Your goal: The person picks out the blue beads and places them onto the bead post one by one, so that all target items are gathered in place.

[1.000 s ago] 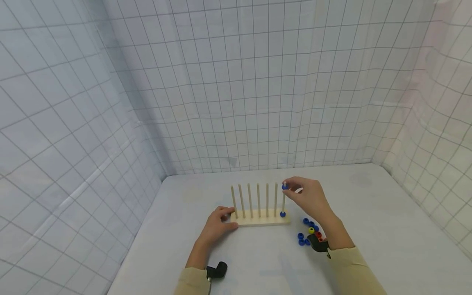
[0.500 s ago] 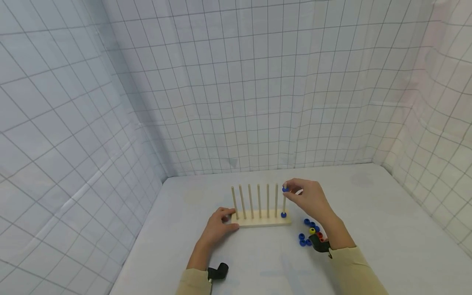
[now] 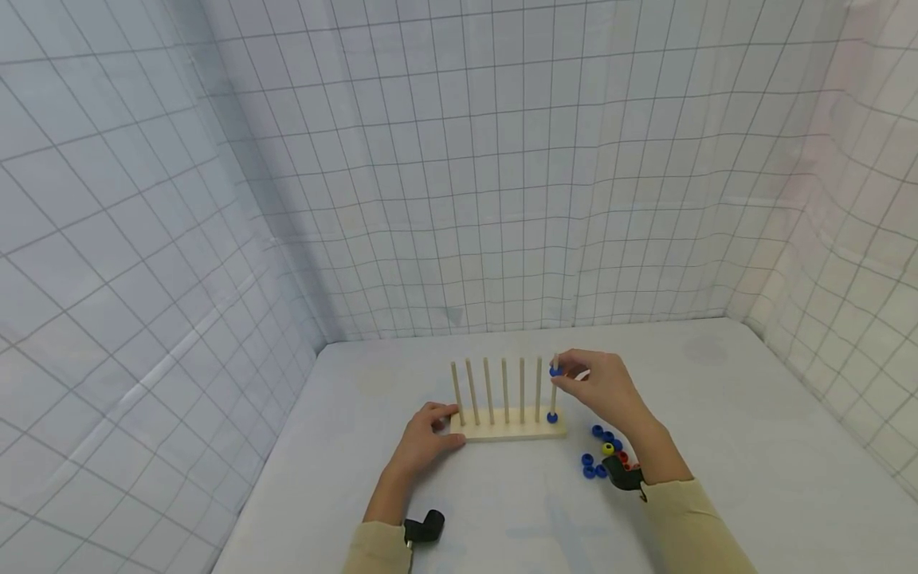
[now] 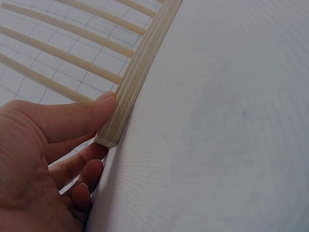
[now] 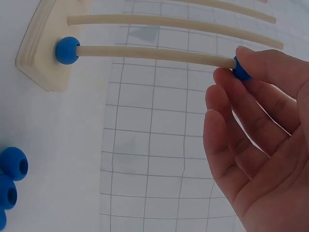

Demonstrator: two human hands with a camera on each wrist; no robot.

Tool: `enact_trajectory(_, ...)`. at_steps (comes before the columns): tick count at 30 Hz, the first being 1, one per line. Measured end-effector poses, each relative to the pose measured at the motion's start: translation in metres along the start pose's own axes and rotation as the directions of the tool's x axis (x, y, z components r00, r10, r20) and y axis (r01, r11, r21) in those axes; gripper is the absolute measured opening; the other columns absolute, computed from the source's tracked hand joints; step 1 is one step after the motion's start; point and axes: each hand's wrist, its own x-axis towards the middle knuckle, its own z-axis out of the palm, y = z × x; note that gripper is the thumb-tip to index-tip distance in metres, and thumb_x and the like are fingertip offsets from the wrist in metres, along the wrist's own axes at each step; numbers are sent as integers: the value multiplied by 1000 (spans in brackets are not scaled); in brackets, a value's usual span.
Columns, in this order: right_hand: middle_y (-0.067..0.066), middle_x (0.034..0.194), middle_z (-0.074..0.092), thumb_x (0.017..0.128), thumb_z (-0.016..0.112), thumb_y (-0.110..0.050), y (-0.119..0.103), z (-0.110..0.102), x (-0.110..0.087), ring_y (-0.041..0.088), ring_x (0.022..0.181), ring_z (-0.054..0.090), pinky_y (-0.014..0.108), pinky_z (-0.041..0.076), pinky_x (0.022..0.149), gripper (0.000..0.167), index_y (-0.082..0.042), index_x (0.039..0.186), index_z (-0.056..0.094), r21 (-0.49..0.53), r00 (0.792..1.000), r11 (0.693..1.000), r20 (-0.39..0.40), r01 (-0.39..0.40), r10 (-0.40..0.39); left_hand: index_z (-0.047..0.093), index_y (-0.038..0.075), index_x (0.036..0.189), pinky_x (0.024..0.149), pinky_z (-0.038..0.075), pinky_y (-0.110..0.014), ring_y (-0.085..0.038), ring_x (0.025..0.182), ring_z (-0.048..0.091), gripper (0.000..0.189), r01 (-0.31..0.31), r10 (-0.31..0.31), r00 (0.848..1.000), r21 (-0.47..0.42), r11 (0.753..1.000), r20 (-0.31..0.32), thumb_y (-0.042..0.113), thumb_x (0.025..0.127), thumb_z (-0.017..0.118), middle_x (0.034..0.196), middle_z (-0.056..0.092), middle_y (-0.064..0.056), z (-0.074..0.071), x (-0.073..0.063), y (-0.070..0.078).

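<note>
A pale wooden base [image 3: 502,431] carrying several upright dowels stands on the table. My left hand [image 3: 421,440] grips its left end, thumb along the front edge in the left wrist view, fingers behind. Near the top of the rightmost dowel [image 5: 154,54], my right hand [image 3: 598,386] pinches a blue bead [image 5: 241,71] between thumb and fingertips, threaded on the rod with its tip showing above. Another blue bead [image 5: 67,50] sits at the foot of that same dowel, against the base. The other dowels hold no beads.
Loose beads lie on the table to the right of the base: several blue ones [image 3: 588,471], a yellow one [image 3: 608,449] and some red ones [image 3: 622,458], partly hidden by the right wrist's black camera [image 3: 622,474]. Gridded white cloth [image 3: 466,199] surrounds the table.
My right hand has come slightly down the rightmost dowel with the blue bead, so more of the rod's tip shows above it. The left hand keeps its grip on the base.
</note>
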Motion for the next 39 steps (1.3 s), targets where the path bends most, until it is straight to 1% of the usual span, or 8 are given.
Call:
enact_trajectory(8,-11,92,70,88,79,-18,3,2,-1,10,84,64,37,55,77,23,-15,111,75,2,999,1000,36,-23,23,68,9,131,83,44,-41,-24,103,53,55,3,-3,1000,5,1000,2,21,80,86,120,60,-3,0,0,0)
enact_trajectory(12,-13,90,70,89,78,-19,7,4,-1,9,85,64,37,55,78,20,-17,109,76,0,998,1000,54,-14,14,67,8,131,85,45,-41,-24,104,54,55,-3,3,1000,-4,1000,8,20,80,86,120,60,-3,0,0,-1)
enact_trajectory(18,-14,88,69,89,78,-20,11,4,-1,9,85,64,37,55,76,19,-17,108,76,16,996,1000,84,-9,8,67,7,131,85,45,-42,-24,104,54,55,-12,12,1000,-4,1000,8,20,80,86,120,60,-3,0,0,-1)
enact_trajectory(23,-14,88,69,89,78,-20,11,5,-1,10,86,64,36,54,74,16,-23,105,75,22,994,999,107,-24,21,67,7,131,85,45,-42,-25,104,54,55,-9,9,1000,-5,1000,5,20,80,86,121,60,-4,0,-1,0)
enact_trajectory(27,-14,88,68,89,78,-20,12,5,-1,12,88,64,36,53,73,15,-24,104,75,19,991,999,129,-40,37,67,7,131,85,45,-42,-24,104,54,55,-8,8,1000,1,1000,3,20,80,86,121,60,-4,0,-1,1)
enact_trajectory(32,-14,88,68,89,78,-20,16,8,-2,12,88,64,35,52,71,16,-28,102,74,16,990,999,137,-32,29,68,7,131,84,45,-41,-24,103,54,55,-7,7,1000,0,1000,1,19,80,86,120,60,-3,0,-1,2)
enact_trajectory(39,-13,89,68,88,79,-19,19,11,-2,12,88,63,35,52,72,17,-26,102,75,3,988,999,151,-39,38,68,8,131,84,45,-41,-24,104,54,55,-3,3,1000,3,1000,-1,19,80,86,120,60,-3,0,-2,3)
